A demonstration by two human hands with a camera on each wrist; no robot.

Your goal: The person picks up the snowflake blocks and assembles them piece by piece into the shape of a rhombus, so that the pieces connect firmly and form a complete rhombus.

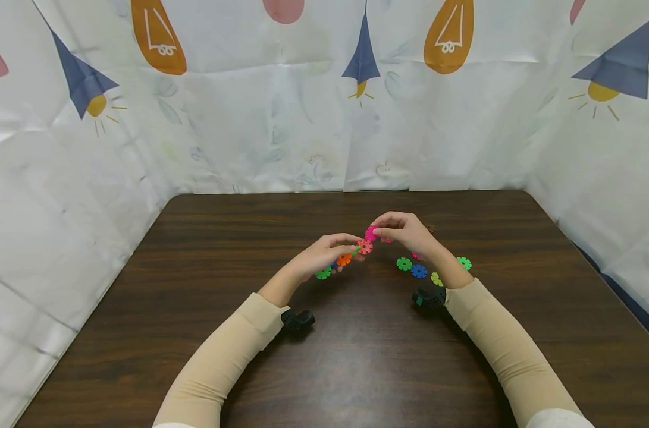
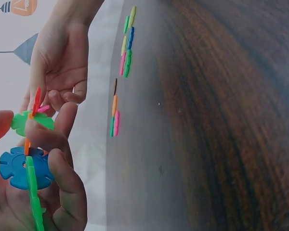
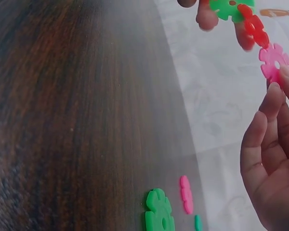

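My left hand (image 1: 320, 260) holds a chain of slotted snowflake discs, raised off the table. In the left wrist view the chain runs from a green disc (image 2: 34, 192) through a blue disc (image 2: 12, 168), an orange disc (image 2: 27, 146) and a light green disc (image 2: 21, 122) to a red disc (image 2: 36, 100). Between thumb and fingertips, my right hand (image 1: 410, 233) pinches a pink disc (image 3: 268, 60). Its rim meets the free end of the red disc; whether the slots are interlocked I cannot tell. Left fingers partly cover the chain.
Loose discs lie on the dark wooden table (image 1: 356, 368) near my right forearm: a green disc (image 1: 404, 264), a blue disc (image 1: 419, 271), a yellow disc (image 1: 436, 279) and others. Black wrist devices (image 1: 297, 320) hang below both wrists. A printed white curtain (image 1: 303, 131) stands behind the table.
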